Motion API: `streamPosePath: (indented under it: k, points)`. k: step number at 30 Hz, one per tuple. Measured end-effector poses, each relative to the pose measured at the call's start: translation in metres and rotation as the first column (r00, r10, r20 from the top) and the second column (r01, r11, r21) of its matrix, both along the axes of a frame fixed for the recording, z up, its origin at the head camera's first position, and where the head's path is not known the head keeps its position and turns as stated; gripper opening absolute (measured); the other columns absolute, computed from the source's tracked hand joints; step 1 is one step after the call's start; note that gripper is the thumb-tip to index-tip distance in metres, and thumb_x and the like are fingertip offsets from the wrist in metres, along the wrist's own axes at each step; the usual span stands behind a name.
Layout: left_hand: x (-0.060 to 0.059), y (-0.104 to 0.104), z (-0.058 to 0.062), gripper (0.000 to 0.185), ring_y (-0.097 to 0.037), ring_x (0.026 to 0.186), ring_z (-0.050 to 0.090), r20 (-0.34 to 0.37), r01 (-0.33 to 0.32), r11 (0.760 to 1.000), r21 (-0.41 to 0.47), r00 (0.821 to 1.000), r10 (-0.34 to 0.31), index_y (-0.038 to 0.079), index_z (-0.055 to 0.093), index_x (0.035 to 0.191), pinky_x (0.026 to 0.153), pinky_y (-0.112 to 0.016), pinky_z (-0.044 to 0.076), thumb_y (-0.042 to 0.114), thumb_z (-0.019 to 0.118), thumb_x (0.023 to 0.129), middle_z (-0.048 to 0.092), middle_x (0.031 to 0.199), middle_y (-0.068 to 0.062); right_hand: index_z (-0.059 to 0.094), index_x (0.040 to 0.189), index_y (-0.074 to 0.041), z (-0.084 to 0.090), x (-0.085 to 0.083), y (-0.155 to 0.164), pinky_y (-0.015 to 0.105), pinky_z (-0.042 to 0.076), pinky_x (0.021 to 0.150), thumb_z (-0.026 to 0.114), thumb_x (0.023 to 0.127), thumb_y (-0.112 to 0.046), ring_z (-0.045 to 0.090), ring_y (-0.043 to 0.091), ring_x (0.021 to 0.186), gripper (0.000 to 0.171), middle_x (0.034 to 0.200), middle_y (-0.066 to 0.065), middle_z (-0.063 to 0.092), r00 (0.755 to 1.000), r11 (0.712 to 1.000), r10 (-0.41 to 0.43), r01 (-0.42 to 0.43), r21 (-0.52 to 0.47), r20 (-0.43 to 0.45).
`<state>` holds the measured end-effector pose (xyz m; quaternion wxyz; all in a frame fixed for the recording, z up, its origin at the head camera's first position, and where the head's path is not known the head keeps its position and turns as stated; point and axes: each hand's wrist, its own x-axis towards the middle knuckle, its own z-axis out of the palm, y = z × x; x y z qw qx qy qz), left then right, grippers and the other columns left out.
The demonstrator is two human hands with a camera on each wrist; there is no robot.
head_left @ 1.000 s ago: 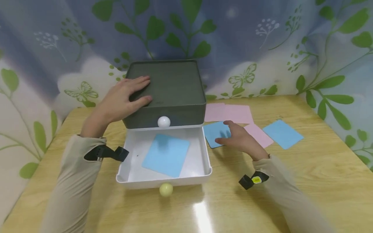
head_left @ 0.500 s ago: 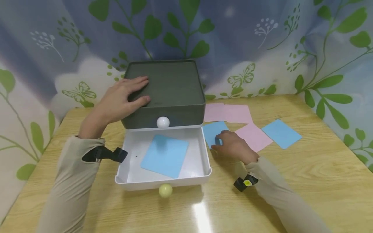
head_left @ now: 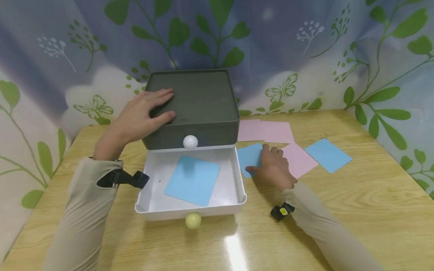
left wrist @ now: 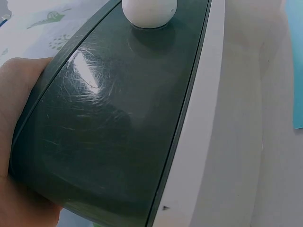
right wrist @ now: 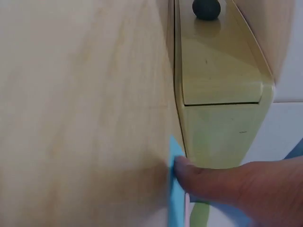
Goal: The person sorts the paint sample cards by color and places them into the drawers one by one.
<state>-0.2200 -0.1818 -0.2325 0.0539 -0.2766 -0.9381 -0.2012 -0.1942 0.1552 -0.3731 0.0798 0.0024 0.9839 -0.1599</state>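
My left hand (head_left: 145, 111) lies flat on the top of a dark grey drawer box (head_left: 200, 101), with the fingers spread near its left edge. In the left wrist view the palm (left wrist: 19, 94) presses against the box (left wrist: 118, 123). The white lower drawer (head_left: 237, 180) stands pulled out, and a blue card (head_left: 193, 180) lies inside it. My right hand (head_left: 271, 163) rests on a second blue card (head_left: 249, 155) on the table just right of the drawer. Its fingers lie over the card, and the thumb (right wrist: 222, 182) touches the card's edge (right wrist: 176, 198).
Three pink cards (head_left: 266, 131) and another blue card (head_left: 328, 155) lie on the wooden table (head_left: 356, 210) to the right. A white knob (head_left: 190, 142) sits on the upper drawer and a pale yellow knob (head_left: 193, 221) on the open one. A leaf-patterned backdrop (head_left: 305, 56) closes off the back.
My right hand has settled lower on the blue card beside the drawer, its fingers curling and then flattening on it. The left hand and the drawer have not moved.
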Motion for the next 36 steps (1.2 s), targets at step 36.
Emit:
streamPosePath:
  k: [36]
  points:
    - [0.001,0.001,0.002,0.06,-0.035,0.142,0.026,-0.002,0.012,1.0,-0.016,1.0,-0.012,0.002,0.037,0.148,0.116,-0.05,0.015,0.033,0.051,0.098,0.031,0.155,-0.012,-0.002,0.153,-0.001,0.022,0.016,0.066,0.025,0.045,0.067,0.048,0.1,-0.011,0.05,0.006,0.073,0.074,0.091,-0.006,0.052,0.932,0.357,0.176,0.241,-0.902,0.318]
